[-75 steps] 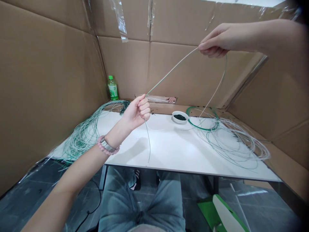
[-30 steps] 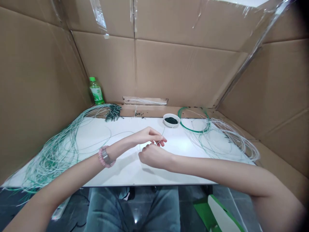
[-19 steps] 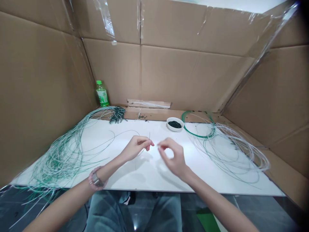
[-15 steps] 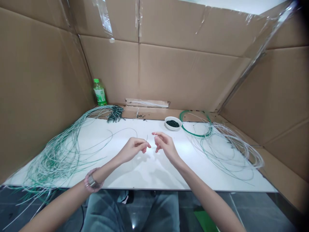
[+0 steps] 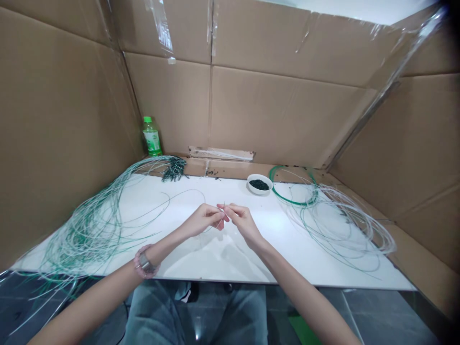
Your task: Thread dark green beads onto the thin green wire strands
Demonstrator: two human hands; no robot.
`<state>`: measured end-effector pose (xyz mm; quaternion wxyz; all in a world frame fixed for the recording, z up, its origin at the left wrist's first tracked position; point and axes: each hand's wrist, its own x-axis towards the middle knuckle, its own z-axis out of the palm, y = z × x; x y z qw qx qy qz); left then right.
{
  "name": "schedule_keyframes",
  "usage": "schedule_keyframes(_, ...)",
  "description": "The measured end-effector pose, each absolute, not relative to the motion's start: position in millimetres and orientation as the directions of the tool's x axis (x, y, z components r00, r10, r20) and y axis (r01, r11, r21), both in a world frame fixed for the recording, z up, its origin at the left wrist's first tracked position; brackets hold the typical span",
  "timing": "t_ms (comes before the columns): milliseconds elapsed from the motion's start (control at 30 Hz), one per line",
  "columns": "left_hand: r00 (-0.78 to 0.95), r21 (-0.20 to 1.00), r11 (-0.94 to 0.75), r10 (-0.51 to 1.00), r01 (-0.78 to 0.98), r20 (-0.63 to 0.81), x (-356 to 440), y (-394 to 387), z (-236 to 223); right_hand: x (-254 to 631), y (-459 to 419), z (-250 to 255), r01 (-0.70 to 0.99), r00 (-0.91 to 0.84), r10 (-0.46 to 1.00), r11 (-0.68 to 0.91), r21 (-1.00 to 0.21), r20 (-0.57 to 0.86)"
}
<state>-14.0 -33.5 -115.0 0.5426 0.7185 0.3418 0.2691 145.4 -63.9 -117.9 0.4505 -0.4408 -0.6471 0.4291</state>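
My left hand (image 5: 204,220) is closed in a pinch on a thin wire (image 5: 190,190), whose short tip stands up past the fingertips. The rest of the wire arcs back over the table to the left. Fingertip to fingertip with it, my right hand (image 5: 245,223) is pinched at the wire's tip. Whatever it holds is too small to make out. Just beyond my right hand stands a white bowl (image 5: 260,191) of small dark green pieces (image 5: 259,184).
Tangled green and white wires (image 5: 89,230) spread over the table's left side, with dark bundled ends (image 5: 174,168). Coiled green wire (image 5: 293,201) and white wire (image 5: 373,230) lie at right. A green bottle (image 5: 152,139) stands in the back left corner, against cardboard walls (image 5: 280,115).
My right hand has moved left and closed in, so its fingertips now meet those of my left hand at the wire's tip. The view has shifted slightly.
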Motion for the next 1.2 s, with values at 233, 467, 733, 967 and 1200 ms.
schedule_keyframes(233, 0.611, 0.872, -0.345, 0.789, 0.347, 0.069, -15.6, -26.4, -126.5, 163.4, -33.3, -113.5, 0.469, -0.139, 0.979, 0.197, -0.861, 0.148)
schedule_keyframes(467, 0.339, 0.610, -0.468, 0.884, 0.640, 0.323, -68.9, 33.9, -131.3, 266.1, 60.6, -79.9, 0.883, 0.102, 0.994, -0.080, -0.462, 0.024)
schedule_keyframes(733, 0.310, 0.429, -0.464, 0.871, 0.775, 0.381, -104.1, 48.5, -153.6, 271.7, 98.5, -100.8, 0.996, 0.068, 0.966, -0.080, -0.039, -0.249)
schedule_keyframes(967, 0.335, 0.358, -0.466, 0.866, 0.809, 0.370, -107.4, 49.9, -153.3, 266.6, 113.3, -107.4, 0.996, 0.063, 0.963, -0.045, 0.070, -0.264)
schedule_keyframes(1200, 0.354, 0.332, -0.467, 0.868, 0.820, 0.348, -108.4, 50.1, -157.1, 268.3, 110.7, -106.7, 0.997, 0.066, 0.980, -0.070, -0.017, -0.188)
